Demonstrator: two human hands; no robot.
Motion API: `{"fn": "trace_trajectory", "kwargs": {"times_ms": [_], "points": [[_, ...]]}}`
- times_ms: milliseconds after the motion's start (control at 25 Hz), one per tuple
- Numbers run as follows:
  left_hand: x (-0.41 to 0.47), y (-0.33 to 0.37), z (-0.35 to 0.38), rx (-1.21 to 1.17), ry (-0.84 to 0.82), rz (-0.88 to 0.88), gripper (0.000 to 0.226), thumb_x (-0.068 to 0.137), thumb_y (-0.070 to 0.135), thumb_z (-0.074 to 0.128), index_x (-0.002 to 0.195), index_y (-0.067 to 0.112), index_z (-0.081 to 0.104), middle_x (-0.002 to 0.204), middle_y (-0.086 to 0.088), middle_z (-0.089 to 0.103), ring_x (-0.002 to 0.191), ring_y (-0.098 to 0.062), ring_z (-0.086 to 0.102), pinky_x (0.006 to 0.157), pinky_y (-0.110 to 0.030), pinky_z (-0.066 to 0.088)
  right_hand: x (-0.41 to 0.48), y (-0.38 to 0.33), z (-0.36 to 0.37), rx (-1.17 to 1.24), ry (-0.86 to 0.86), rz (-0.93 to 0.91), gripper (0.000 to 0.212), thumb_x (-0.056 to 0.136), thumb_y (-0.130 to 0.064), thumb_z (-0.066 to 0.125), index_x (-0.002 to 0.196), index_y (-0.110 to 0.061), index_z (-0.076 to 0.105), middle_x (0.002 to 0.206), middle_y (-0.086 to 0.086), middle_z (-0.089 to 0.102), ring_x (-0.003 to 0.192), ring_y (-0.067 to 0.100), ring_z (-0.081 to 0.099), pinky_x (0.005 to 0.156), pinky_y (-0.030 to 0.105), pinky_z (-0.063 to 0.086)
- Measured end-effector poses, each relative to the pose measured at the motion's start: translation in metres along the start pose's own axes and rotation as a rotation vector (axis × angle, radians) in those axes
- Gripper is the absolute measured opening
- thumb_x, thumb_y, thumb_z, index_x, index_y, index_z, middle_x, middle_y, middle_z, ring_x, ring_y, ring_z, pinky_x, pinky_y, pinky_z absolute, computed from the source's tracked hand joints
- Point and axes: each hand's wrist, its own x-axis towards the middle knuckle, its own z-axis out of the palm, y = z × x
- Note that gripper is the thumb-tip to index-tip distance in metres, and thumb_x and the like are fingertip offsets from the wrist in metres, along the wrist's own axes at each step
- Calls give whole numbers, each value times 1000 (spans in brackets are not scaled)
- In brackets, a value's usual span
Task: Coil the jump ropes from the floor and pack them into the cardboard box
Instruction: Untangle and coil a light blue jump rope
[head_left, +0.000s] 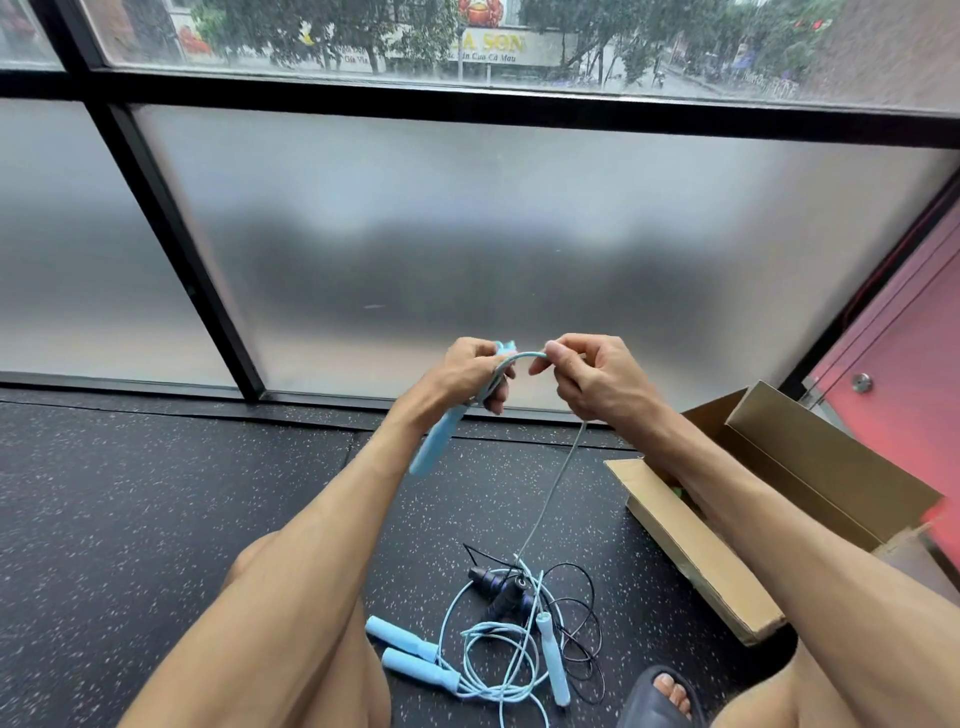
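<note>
Bare forearms (322, 519) come in from the bottom corners, with a slippered foot (667, 691) at the lower edge. The person is low over the speckled floor (156, 493), facing a frosted window (467, 234).

Status: mid-coil on one rope, nothing visibly packed.

- Left grip (475, 371): fingers curled round a light-blue handle (428, 452), whose free end points down and left.
- Right grip (587, 379): thumb and forefinger pinch the same rope's blue cord (524, 356). A short arc of cord spans the two grips.
- This looks like an early loop being laid against the handle (a judgement: only one arc shows, and fingers may hide more).
- Below the right grip the cord drops straight to the floor pile (498, 670), so most of its length is not yet coiled.

Floor pile, between the forearms:
- a pair of blue handles (410, 652) lying side by side
- a third blue handle (553, 660)
- dark handles (498, 590) with a thin black cord (587, 623)

The cords overlap in a tangle. It reads as the held rope's far end plus at least two more ropes, not yet started.

The cardboard box (691, 556) sits open to the right, flaps out, near the pile but apart from it. The right forearm hides most of the interior. A speck of green shows inside, too small to tell what it is.

Remaining, by estimate: finish this coil, box it, then untangle and repeat for the rest. That puts the task in its early-to-middle stretch at best.
</note>
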Motion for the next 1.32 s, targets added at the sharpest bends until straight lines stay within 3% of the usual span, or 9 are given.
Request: {"fn": "trace_trajectory", "kwargs": {"times_ms": [120, 240, 360, 440, 560, 760, 880, 1040, 1320], "points": [[-9, 8, -1, -115, -220, -68, 27, 100, 16, 47, 76, 5, 55, 51, -4, 37, 42, -15, 31, 49, -27, 27, 3, 9, -14, -89, 143, -23, 31, 104, -17, 48, 86, -2, 67, 47, 0, 37, 37, 11, 28, 38, 22, 24], [-13, 13, -2, -255, -300, -80, 44, 101, 38, 48, 63, 15, 45, 50, 2, 22, 42, -12, 16, 52, -32, 12, 2, 19, -21, -202, 114, -29, 29, 101, -23, 54, 83, -4, 66, 51, 2, 46, 42, 12, 37, 43, 27, 32], [-11, 16, -4, -437, -235, -47, 49, 98, 39, 55, 60, 22, 29, 49, 5, 17, 42, -11, 12, 48, -30, 10, -4, 28, -17, -212, -136, 140, 29, 99, -30, 55, 85, -6, 65, 64, 9, 63, 57, 20, 61, 58, 34, 53], [-10, 16, -7, -570, -199, -43, 49, 98, 37, 55, 63, 23, 24, 50, 6, 14, 40, -10, 13, 46, -28, 11, -10, 40, -11, -305, -349, 314, 26, 98, -30, 57, 93, -6, 65, 84, 8, 75, 80, 18, 71, 77, 33, 56], [-8, 17, -12, -713, -144, -40, 51, 98, 38, 53, 56, 23, 29, 46, 7, 16, 36, -8, 15, 46, -27, 11, -18, 65, 0, -513, -520, 439, 22, 97, -24, 60, 99, -2, 67, 99, 9, 75, 88, 17, 69, 80, 33, 53], [-1, 7, -24, -748, 118, -45, 49, 97, 37, 58, 62, 24, 26, 43, 8, 17, 34, -8, 16, 39, -22, 14, -13, 55, 0, -233, -245, 466, 21, 101, -13, 53, 104, 6, 60, 83, 23, 74, 77, 36, 74, 72, 43, 62], [0, 2, -27, -724, 241, -57, 51, 97, 34, 59, 60, 24, 25, 42, 8, 18, 33, -8, 17, 38, -20, 15, -10, 24, -3, -49, -20, 271, 18, 100, -9, 54, 102, 7, 61, 68, 23, 69, 56, 35, 69, 55, 42, 61], [-1, 3, -23, -650, 245, -60, 52, 98, 34, 59, 59, 24, 26, 42, 8, 19, 34, -9, 16, 40, -20, 15, -1, -1, -21, 43, 291, -31, 22, 100, -15, 55, 102, 3, 69, 49, 7, 52, 35, 21, 45, 36, 24, 43], [0, -2, -19, -555, 225, -87, 54, 97, 36, 59, 57, 24, 26, 43, 7, 19, 35, -10, 17, 41, -21, 15, -4, 12, -18, -156, 245, -73, 19, 101, -11, 50, 98, 3, 64, 58, 19, 66, 47, 35, 65, 47, 39, 57]]}}
